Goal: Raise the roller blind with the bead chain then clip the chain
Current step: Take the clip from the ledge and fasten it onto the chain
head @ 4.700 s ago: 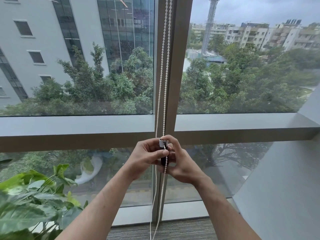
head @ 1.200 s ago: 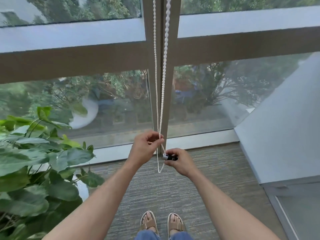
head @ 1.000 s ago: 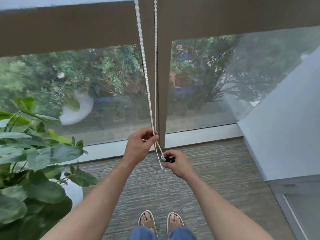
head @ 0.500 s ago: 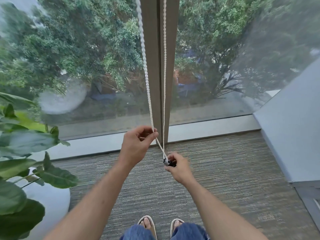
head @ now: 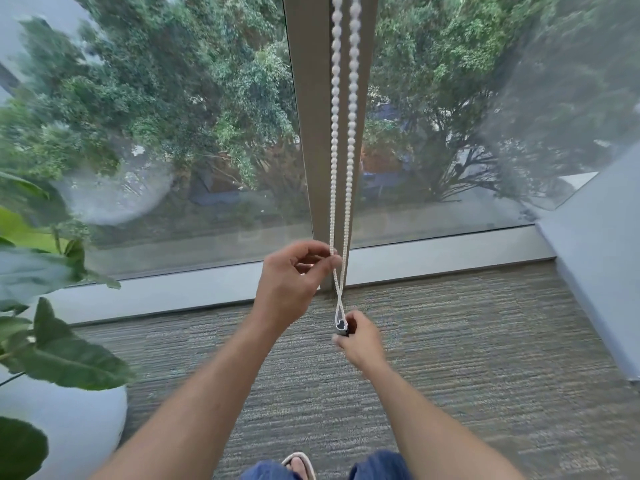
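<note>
Bead chain [head: 334,140], white, hangs in two strands down the front of the brown window mullion [head: 311,133], between two large panes that look out on treetops. Low on the left, broad green leaves of a potted plant [head: 52,348] reach toward the arms, and its white round pot [head: 69,427] sits on the grey ribbed carpet [head: 467,358]. A pale sill [head: 450,251] runs along the foot of the glass, and a grey-blue angled wall panel [head: 599,271] closes the right side. At the bottom edge are blue trouser legs and a sandalled foot [head: 299,464]. Nothing lies between the hands and the chain; the plant's leaves stay well off to the left.

The two strands draw together just above the carpet line and end in a narrow loop, whose bottom sits in a small dark clip [head: 342,328]. The right hand [head: 360,344] is closed around that clip from the right, fingertips hiding most of it, directly below the mullion's foot. The left hand [head: 294,285] is higher and to the left, with thumb and forefinger pinched together on the left strand just above where the strands cross; its other fingers are curled in.
</note>
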A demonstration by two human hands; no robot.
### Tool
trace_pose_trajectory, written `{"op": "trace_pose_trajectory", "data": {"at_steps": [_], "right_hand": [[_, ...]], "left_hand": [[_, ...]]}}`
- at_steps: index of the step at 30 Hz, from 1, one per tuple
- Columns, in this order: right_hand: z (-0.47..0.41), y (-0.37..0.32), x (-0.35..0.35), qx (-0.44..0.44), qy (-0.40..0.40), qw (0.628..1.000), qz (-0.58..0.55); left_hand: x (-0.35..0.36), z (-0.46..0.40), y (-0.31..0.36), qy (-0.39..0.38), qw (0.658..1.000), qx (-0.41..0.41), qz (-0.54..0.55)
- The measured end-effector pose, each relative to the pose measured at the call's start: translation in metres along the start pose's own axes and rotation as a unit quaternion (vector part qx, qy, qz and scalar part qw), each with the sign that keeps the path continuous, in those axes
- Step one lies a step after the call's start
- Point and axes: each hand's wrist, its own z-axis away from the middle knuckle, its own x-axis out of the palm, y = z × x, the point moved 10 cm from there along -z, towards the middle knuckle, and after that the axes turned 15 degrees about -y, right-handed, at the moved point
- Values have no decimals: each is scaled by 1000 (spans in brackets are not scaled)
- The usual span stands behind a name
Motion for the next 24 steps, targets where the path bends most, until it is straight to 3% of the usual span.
{"op": "trace_pose_trajectory", "data": {"at_steps": [9,24], "right_hand": [[9,-37,-12,-65,-32,997,-7],[131,-232,-106,-244,6,970,-4]], "left_hand": [[15,0,19,-46,999,3,-12],[-28,-16,119,-41,997,-46,45]]}}
